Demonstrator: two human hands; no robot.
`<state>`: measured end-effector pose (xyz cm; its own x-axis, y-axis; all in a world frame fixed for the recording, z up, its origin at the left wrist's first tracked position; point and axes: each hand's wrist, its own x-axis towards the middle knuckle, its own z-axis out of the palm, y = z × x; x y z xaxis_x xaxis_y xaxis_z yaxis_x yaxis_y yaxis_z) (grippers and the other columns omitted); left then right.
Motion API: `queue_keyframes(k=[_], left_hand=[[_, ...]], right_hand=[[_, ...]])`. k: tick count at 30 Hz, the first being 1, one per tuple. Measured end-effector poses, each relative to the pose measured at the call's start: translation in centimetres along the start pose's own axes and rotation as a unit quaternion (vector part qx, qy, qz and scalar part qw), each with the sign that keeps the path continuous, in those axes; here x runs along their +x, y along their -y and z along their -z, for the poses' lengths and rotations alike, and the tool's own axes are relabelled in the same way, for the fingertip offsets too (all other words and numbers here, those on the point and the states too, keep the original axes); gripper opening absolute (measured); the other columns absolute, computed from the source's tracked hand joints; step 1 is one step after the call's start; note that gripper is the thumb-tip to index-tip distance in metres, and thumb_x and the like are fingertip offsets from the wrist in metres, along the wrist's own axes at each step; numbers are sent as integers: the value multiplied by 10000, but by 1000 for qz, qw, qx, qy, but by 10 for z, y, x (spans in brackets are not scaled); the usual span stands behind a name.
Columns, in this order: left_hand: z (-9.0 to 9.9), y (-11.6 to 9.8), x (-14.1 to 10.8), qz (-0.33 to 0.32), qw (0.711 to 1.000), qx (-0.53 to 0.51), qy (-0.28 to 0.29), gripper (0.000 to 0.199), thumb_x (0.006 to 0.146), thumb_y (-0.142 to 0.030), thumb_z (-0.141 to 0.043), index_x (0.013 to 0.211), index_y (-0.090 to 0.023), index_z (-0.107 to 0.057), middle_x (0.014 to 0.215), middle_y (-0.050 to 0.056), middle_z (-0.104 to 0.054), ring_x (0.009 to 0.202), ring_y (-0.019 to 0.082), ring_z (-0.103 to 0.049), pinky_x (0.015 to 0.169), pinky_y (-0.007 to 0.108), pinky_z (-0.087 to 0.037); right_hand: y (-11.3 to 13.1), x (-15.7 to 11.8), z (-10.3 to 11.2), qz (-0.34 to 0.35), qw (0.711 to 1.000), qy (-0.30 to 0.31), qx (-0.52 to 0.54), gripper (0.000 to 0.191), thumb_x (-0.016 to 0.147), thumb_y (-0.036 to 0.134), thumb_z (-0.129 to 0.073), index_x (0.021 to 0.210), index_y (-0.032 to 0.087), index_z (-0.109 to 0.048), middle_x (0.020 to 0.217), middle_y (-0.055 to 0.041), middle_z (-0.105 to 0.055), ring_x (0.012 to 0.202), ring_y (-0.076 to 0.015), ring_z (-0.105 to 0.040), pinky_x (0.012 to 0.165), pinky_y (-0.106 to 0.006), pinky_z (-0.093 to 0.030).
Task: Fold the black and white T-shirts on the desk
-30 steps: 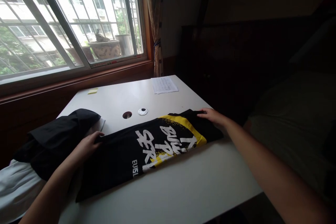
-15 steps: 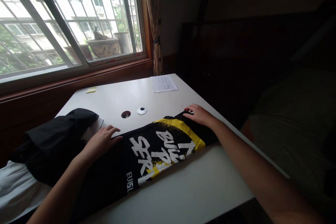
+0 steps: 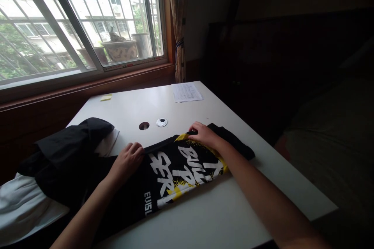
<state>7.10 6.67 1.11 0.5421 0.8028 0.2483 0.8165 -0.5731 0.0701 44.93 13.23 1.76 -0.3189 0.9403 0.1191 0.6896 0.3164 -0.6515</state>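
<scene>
There lay the black printed garment [image 3: 187,159], long side across the desk [image 3: 210,210], the left hand [image 3: 130,159] clamped on its far edge and the right hand [image 3: 203,134] pinching farther along, spaced, it seemed, to control that edge between them! Dark clothing [image 3: 67,146] sat heaped alongside, and beyond the window [image 3: 70,9] a patterned pot [image 3: 121,51] held a gnarled plant [image 3: 115,36].

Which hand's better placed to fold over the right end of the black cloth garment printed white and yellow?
Right, probably: the right hand holds the far edge of the garment, nearer that end than the left hand.
</scene>
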Motion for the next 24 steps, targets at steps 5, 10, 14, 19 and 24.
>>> queue_keyframes(k=[5, 10, 14, 19, 24], left_hand=[[-8, 10, -12, 7, 1000, -20, -4, 186, 995, -255, -483, 1087, -203, -636, 1090, 103, -675, 977, 270, -624, 840, 404, -545], [-2, 27, -16, 79, 996, -46, 21, 326, 990, -389, -475, 1218, -205, -619, 1126, 110, -703, 974, 283, -682, 814, 398, -558], [9, 46, -29, 142, 986, -62, 58, 409, 969, -503, -434, 1132, -207, -664, 1099, 114, -739, 915, 293, -713, 749, 381, -559], [23, 73, -51, 176, 977, -104, 56, 449, 925, -589, -429, 999, -225, -683, 983, 92, -763, 832, 275, -722, 725, 354, -553], [27, 87, -64, 196, 972, -112, 61, 431, 917, -608, -467, 1023, -244, -672, 989, 75, -767, 851, 272, -723, 762, 352, -546]], right_hand=[[-5, -11, -1, 62, 997, -21, 33, 119, 822, 208, -663, 931, 219, -618, 1054, -33, -602, 970, -201, -603, 880, -349, -489], [-6, -12, -1, 24, 1000, -5, 15, 158, 883, 269, -646, 1029, 235, -598, 1033, -32, -668, 971, -223, -625, 864, -361, -483], [-5, -11, -4, 23, 999, -23, 17, 234, 916, 336, -651, 1124, 249, -590, 1099, -47, -685, 1019, -232, -645, 880, -369, -500], [-1, -5, -3, 46, 998, -37, 27, 282, 942, 329, -639, 1221, 292, -614, 1219, -42, -678, 1139, -227, -634, 970, -384, -502], [0, 7, 0, 41, 999, -3, -13, 187, 943, 405, -637, 1036, 260, -711, 1106, -46, -712, 1048, -232, -663, 947, -382, -516]])
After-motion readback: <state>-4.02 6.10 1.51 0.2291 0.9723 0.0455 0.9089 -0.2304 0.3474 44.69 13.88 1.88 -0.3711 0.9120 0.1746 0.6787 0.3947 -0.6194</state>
